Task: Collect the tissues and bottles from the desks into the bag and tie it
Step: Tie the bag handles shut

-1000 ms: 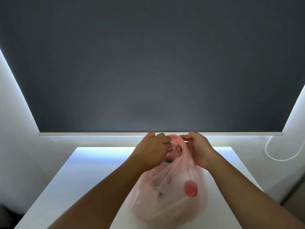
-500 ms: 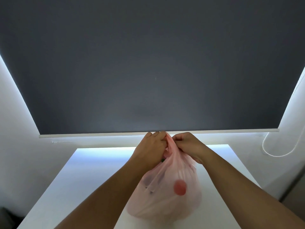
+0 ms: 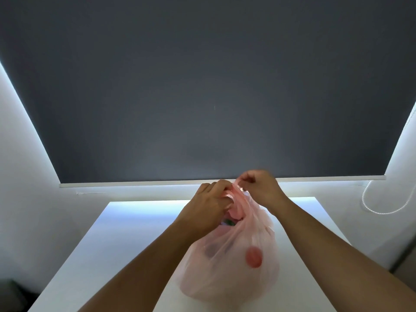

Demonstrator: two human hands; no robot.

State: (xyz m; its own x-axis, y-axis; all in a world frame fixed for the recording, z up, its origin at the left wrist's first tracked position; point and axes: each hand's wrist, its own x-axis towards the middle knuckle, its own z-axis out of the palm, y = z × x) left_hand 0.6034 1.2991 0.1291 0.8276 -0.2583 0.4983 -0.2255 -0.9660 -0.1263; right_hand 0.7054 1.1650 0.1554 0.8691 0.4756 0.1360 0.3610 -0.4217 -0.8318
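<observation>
From the head camera, a pink bag sits on a white desk, near the front edge and in the middle. The bag is thin and you can see through it a little. A red round cap shows through its right side. Darker shapes show inside on the left, too blurry to name.

Both hands are at the top of the bag. The left hand has its fingers curled shut on the bag's bunched top. The right hand is a bit higher, with its fingertips pinched on a strip of the bag. The two hands are just beside each other.

Behind the desk hangs a dark blind. A white cord loops on the right wall.
</observation>
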